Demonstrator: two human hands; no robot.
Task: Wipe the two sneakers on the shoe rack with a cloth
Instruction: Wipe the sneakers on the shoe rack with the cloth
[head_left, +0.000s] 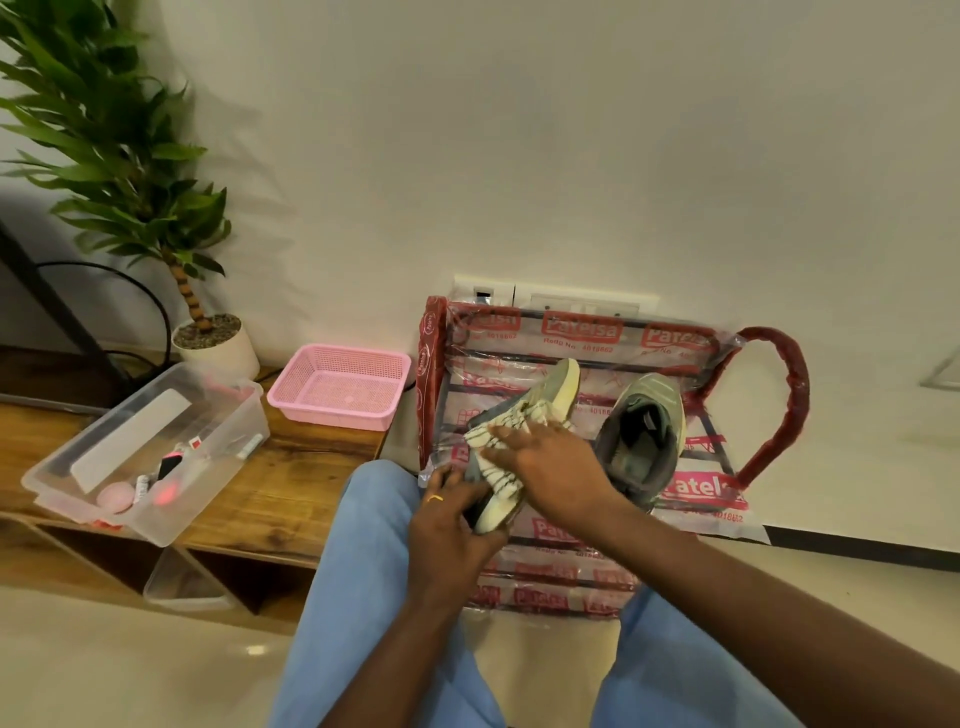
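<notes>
1. Our left grip (454, 519) is clenched round the near end of the first sneaker (553, 389), fingers curled over its pale sole edge, a ring showing on one finger.
2. Our right grip (550, 462) lies released and flat, fingers straight and spread, pressing the striped cloth (491, 441) onto the side of that sneaker.
3. The first sneaker lies slantwise over the top tier of the shoe rack (571, 332), its far end pointing toward the wall; we cannot tell whether it rests on the bars.
4. The second sneaker (644, 436) sits on the same tier just to the right, its opening facing us, apart from both hands.
5. The rack is wrapped in clear plastic with red print and stands against the wall.
6. To the left, a wooden bench (311, 467) carries a pink basket (337, 384), a clear box (145, 447) of small items and a potted plant (124, 156).
7. Our blue-trousered knees frame the rack below.
</notes>
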